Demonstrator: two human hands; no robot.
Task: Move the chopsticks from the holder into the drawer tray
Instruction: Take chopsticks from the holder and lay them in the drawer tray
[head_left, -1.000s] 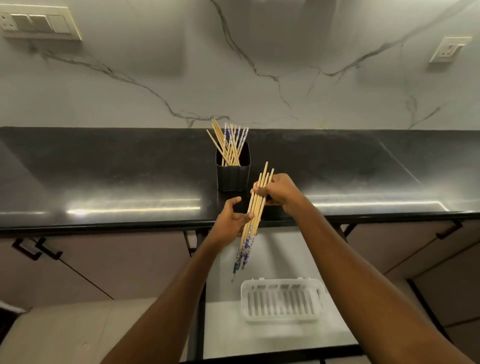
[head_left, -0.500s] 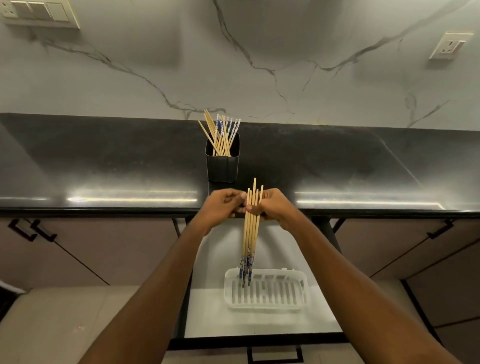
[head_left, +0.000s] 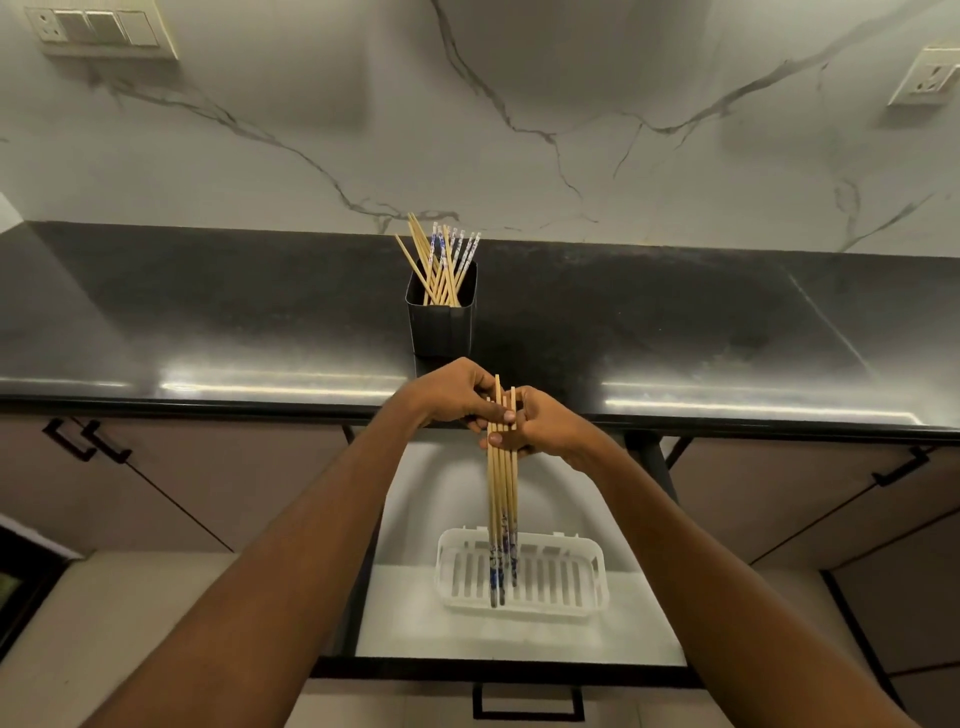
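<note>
A bundle of several wooden chopsticks (head_left: 502, 493) with blue patterned ends hangs upright over the white slotted tray (head_left: 592, 558) in the open drawer. My left hand (head_left: 451, 392) and my right hand (head_left: 545, 426) both pinch the bundle near its top. The patterned ends reach down in front of the tray. Behind my hands, a black square holder (head_left: 441, 325) stands on the dark counter with several more chopsticks (head_left: 441, 260) sticking out of it.
The open drawer (head_left: 415, 613) has a white floor and a black front edge with a handle (head_left: 527, 701). Closed cabinet doors with black handles flank it. The dark counter (head_left: 208, 322) runs the width, under a marble wall with socket plates.
My hands brought the bundle from a tilt beside the holder down to upright over the tray, and my left hand closed on it. The bundle now sits slightly lower.
</note>
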